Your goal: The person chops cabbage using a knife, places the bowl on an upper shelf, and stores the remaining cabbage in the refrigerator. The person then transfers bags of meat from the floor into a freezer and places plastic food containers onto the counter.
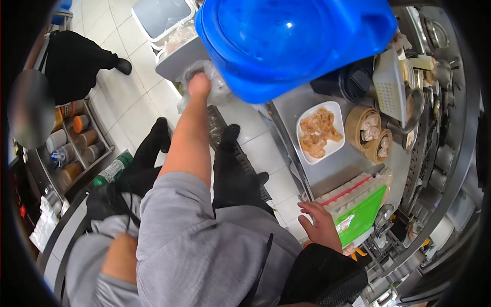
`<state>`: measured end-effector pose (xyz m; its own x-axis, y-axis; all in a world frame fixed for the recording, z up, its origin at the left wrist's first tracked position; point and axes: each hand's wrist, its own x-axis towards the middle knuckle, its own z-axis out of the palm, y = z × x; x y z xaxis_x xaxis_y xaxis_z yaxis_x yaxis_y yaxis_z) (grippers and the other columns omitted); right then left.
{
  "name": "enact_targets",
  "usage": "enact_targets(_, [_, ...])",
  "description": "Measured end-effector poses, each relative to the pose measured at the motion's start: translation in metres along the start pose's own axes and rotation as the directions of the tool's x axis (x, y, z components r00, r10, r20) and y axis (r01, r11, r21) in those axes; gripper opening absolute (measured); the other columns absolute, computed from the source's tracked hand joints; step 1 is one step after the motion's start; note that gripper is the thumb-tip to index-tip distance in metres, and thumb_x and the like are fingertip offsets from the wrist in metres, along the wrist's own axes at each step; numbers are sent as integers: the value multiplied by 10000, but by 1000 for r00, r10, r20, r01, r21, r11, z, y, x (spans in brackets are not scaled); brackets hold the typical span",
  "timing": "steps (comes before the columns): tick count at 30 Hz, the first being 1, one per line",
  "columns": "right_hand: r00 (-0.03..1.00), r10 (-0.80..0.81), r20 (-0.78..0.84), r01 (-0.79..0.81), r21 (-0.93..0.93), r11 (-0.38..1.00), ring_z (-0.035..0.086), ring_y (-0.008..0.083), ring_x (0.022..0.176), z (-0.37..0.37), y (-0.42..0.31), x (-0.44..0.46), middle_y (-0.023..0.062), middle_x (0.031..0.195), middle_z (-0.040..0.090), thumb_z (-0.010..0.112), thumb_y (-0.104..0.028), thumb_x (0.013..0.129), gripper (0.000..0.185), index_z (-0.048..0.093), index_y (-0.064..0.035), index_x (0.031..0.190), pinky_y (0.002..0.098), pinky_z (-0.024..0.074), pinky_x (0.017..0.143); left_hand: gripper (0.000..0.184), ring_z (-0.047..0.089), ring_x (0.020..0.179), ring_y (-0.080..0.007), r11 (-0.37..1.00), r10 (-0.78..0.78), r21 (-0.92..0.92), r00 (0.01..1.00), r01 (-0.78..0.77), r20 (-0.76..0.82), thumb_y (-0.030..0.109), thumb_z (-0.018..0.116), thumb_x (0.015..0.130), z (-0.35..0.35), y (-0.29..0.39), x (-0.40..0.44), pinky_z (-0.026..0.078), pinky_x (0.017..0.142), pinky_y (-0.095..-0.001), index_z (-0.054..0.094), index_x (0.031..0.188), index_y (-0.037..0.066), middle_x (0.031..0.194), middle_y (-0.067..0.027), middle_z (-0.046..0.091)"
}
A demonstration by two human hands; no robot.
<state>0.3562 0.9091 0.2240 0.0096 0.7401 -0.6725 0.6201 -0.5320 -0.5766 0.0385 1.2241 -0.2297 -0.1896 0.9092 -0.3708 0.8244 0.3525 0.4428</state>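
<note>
Blue plastic container [289,43]: looming closest to the camera and serving as the landmark for every place here.
Left hand [199,85]: reaching into the clear plastic bag, just below-left of the blue container; the fingers are hiding in the film, so I cannot tell whether they are gripping.
Clear plastic bag [218,88]: hanging loosely around that hand, beside the blue container's lower-left edge.
Bag handling: probably behaving as light, limp, slippery film that is tearing easily; its gathered rim, rather than a single thin layer, is offering the better hold.
Right hand [323,227]: hovering well below the blue container with fingers parted and slightly curled, showing nothing held, just beside the bright green lid [362,216].
White dish [334,146]: holding browned food pieces [317,134], below-right of the blue container.
Bamboo steamers [354,124]: standing to the dish's side away from the bag, below-right of the blue container, carrying pale dumplings [370,126].
</note>
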Motion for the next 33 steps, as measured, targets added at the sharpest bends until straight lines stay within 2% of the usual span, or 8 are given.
enact_targets(5, [998,64,-3,-64,-38,997,679,280,991,-10,2,17,153,1160,669,712,-83,902,341,663,-46,1237,374,533,882,322,698,1034,-416,987,-63,156,985,37,162,160,563,868,119,-75,62,554,916,-477,729,1108,24,1204,-233,694])
enact_targets(7, [1000,16,-23,-18,-109,994,681,279,990,-14,0,16,152,1165,669,715,-76,901,350,659,-50,1245,367,536,879,334,689,1046,-418,947,3,252,789,-200,614,171,596,842,83,-62,69,542,912,-474,721,1113,20,1184,-233,699])
enact_targets(11, [999,6,-50,-8,-53,999,679,287,1013,-25,8,-13,149,1174,666,710,-80,921,350,652,-65,1266,370,535,899,339,669,1053,-441,880,442,-25,797,-475,411,232,617,876,-12,-34,27,520,911,-509,715,1125,25,1138,-249,704])
enact_targets(15, [970,-77,-232,50,-124,991,651,332,1100,-38,28,-63,178,1177,668,632,-134,982,283,656,-40,1249,394,522,937,337,660,993,-494,849,387,218,848,-481,362,272,567,911,-87,-6,-47,525,874,-556,714,964,-26,1046,-317,687])
enact_targets(20, [848,170,-502,-30,274,961,647,336,1076,-40,63,-137,171,1157,675,654,-91,951,237,685,-9,1171,410,511,947,320,696,963,-398,624,528,-129,294,-771,797,314,614,941,-127,62,-185,539,864,-486,759,1075,63,956,-183,738])
enact_targets(21, [798,178,-576,12,309,951,645,340,1066,-38,83,-149,166,1141,678,666,-82,937,222,695,-2,1142,416,509,949,302,689,995,-388,451,530,-271,11,-850,848,308,618,957,-128,85,-217,533,894,-462,762,1093,79,1005,-167,740])
enact_targets(27, [221,-32,-975,-457,-132,879,644,363,1031,-11,222,-211,207,1164,633,766,-182,886,451,602,24,1252,387,535,854,364,689,1001,-232,704,672,-485,266,-519,691,286,645,1004,-152,244,-441,534,873,-342,666,1233,3,1130,-169,716])
enact_targets(33, [240,485,-841,-56,487,871,656,282,873,23,278,-234,189,1089,644,759,-248,909,457,583,36,1220,379,529,751,379,679,1014,-269,504,846,-494,289,-709,449,226,605,1023,-101,317,-508,543,886,-368,614,1312,-18,1222,-205,668])
